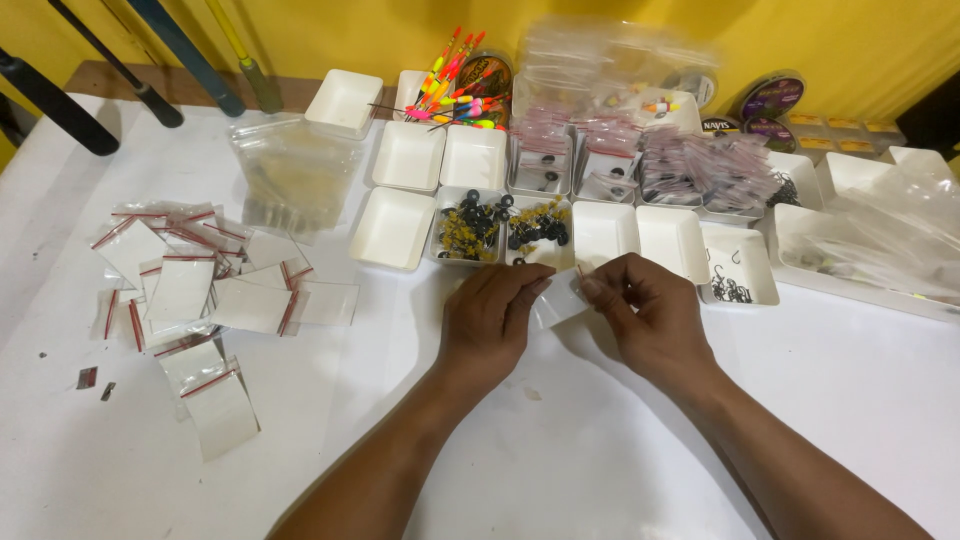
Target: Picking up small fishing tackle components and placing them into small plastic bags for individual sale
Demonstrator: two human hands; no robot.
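Observation:
My left hand [492,322] and my right hand [645,310] meet near the middle of the white table, both pinching a small clear zip bag [556,300] between them. My right fingertips also pinch a tiny thin item at the bag's mouth; I cannot tell what it is. Just beyond the hands stand white trays, one holding small black and yellow beads [470,228] and another with more of the same [540,228]. A tray of dark hooks [735,278] lies to the right of my right hand.
A scatter of small red-striped zip bags [200,290] lies on the left. Empty white trays [393,228] stand behind, with colourful fishing floats [455,85], filled packets [700,165], line spools [770,100] and rod handles [150,70] at the back.

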